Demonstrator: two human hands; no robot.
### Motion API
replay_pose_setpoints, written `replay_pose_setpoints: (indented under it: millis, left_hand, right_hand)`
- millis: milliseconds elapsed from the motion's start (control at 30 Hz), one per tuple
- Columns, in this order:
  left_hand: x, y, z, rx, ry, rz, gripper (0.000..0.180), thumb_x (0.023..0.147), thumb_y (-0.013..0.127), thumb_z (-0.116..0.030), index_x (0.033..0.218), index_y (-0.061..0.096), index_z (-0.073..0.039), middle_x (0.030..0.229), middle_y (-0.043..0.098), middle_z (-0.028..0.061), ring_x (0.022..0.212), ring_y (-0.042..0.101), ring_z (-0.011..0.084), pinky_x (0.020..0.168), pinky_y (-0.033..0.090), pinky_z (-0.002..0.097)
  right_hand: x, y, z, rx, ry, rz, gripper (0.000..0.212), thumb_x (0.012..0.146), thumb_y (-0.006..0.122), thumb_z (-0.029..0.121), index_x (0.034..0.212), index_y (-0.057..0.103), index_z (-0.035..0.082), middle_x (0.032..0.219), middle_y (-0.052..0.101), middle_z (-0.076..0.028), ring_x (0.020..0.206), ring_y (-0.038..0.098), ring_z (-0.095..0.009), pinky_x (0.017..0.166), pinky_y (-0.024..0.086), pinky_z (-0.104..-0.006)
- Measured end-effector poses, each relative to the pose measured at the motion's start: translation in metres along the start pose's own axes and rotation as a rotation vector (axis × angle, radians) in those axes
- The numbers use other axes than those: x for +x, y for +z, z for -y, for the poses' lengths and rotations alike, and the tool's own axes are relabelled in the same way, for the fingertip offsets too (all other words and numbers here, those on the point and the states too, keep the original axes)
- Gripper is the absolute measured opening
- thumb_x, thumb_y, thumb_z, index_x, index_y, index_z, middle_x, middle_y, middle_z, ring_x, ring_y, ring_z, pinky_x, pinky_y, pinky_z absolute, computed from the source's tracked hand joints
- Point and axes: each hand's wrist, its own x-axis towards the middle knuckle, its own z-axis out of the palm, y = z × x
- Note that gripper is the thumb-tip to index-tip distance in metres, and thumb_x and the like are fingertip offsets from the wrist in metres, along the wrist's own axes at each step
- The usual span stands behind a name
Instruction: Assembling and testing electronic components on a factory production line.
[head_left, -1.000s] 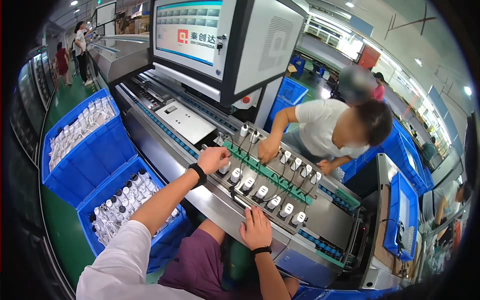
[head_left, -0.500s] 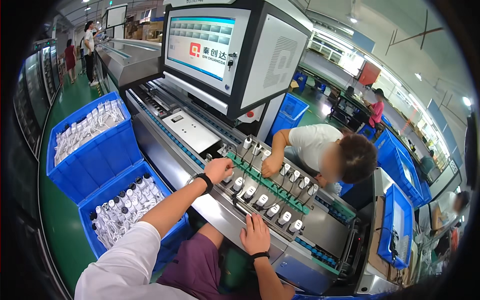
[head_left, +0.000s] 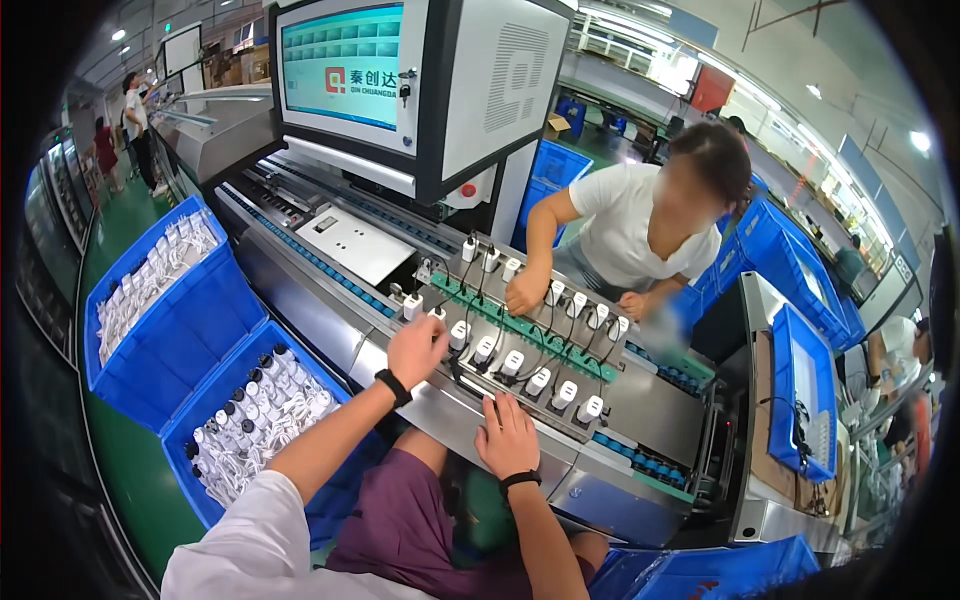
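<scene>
My left hand (head_left: 418, 350) is at the left end of the near row of white charger plugs (head_left: 485, 348). Its bent fingers are beside one white charger plug (head_left: 437, 315), and what they hold, if anything, is hidden. My right hand (head_left: 508, 438) lies flat, fingers stretched, on the metal front edge of the fixture. A long green strip (head_left: 530, 333) with black cables runs between two rows of plugs. Across from me, a co-worker's hand (head_left: 527, 290) touches the far row of plugs (head_left: 577, 304); the person's other hand (head_left: 632, 305) is near its right end.
Two blue bins of white corded chargers stand at left, an upper bin (head_left: 185, 300) and a lower bin (head_left: 275, 350). A machine cabinet with a screen (head_left: 340, 75) rises behind the conveyor (head_left: 660, 420). A blue tray (head_left: 800, 400) sits at right, another blue bin (head_left: 700, 570) at lower right.
My left hand has drawn back from the green strip to the near row's left end. My right hand stays flat. The co-worker has straightened up, and the view has shifted.
</scene>
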Motion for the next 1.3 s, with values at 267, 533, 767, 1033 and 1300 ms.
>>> replay_pose_setpoints:
  millis: [267,533,767,1033,1300]
  left_hand:
    - [-0.015,0.019,-0.007,-0.054,0.075,0.065,0.021,0.090,0.076,-0.026,0.093,0.072,-0.006,0.091,0.071,0.0129,0.080,0.070,0.0336,0.070,0.054,0.0413]
    - [0.050,0.004,-0.019,0.049,0.034,0.030,0.020,0.090,0.077,-0.026,0.092,0.071,-0.007,0.090,0.072,0.0102,0.081,0.070,0.0326,0.069,0.054,0.0425]
    - [0.048,0.013,-0.020,0.130,0.076,-0.021,0.021,0.089,0.078,-0.027,0.088,0.068,-0.008,0.085,0.069,0.0085,0.078,0.069,0.0322,0.067,0.052,0.0444]
    - [0.038,0.021,-0.010,0.055,0.084,-0.068,0.019,0.088,0.079,-0.025,0.089,0.067,-0.010,0.084,0.067,0.0093,0.079,0.067,0.0339,0.067,0.052,0.0457]
    - [0.034,0.024,-0.015,0.019,0.033,-0.080,0.022,0.088,0.080,-0.023,0.089,0.066,-0.006,0.087,0.067,0.0130,0.081,0.065,0.0345,0.071,0.051,0.0450]
  right_hand:
    - [-0.002,0.000,0.005,0.024,0.015,0.015,0.058,0.085,0.072,0.027,0.140,0.060,0.011,0.145,0.057,-0.010,0.137,0.051,-0.029,0.110,0.045,-0.0446]
    - [-0.002,0.001,0.002,0.005,0.019,0.010,0.058,0.087,0.070,0.028,0.142,0.059,0.014,0.146,0.057,-0.008,0.139,0.050,-0.026,0.110,0.045,-0.0444]
    - [-0.001,0.001,0.002,0.022,0.019,-0.015,0.057,0.085,0.071,0.026,0.140,0.061,0.013,0.144,0.058,-0.009,0.138,0.051,-0.027,0.109,0.045,-0.0437]
    - [0.000,-0.002,0.001,0.032,0.010,-0.009,0.056,0.084,0.072,0.024,0.138,0.062,0.011,0.144,0.058,-0.011,0.136,0.052,-0.028,0.109,0.045,-0.0437]
    - [-0.001,-0.003,0.002,0.012,0.013,0.009,0.057,0.085,0.072,0.025,0.139,0.061,0.011,0.145,0.057,-0.011,0.136,0.053,-0.029,0.108,0.046,-0.0442]
